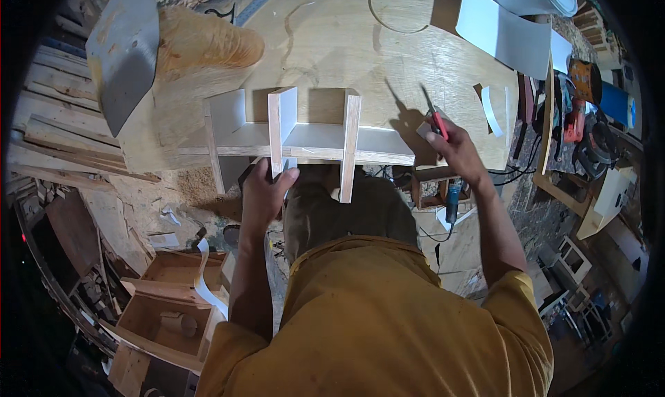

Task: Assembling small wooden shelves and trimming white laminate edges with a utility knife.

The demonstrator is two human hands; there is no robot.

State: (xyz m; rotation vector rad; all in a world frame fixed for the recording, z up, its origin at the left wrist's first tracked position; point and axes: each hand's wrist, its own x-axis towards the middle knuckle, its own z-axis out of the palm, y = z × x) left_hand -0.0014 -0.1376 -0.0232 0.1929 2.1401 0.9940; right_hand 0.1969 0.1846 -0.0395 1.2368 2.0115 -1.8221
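A small wooden shelf unit [315,152] with white faces and bare wood edges stands at the near edge of the plywood worktop [332,58]. Three upright dividers cross its long board. My left hand [262,193] grips the lower end of the middle divider [275,130] from below, thumb on one side and fingers on the other. Off to the right, my right hand [454,146] is closed around a red-handled tool [439,123] with a thin dark blade pointing up and away. A small pale piece [423,129] shows by its fingertips; how it is held is unclear.
An orange-brown wrapped roll [208,38] and a grey-white panel [125,58] lie at the far left. White sheet [504,31] and curved strips [492,111] are at the right, beside power tools [596,144]. A wooden drawer box [166,321] sits low at the left.
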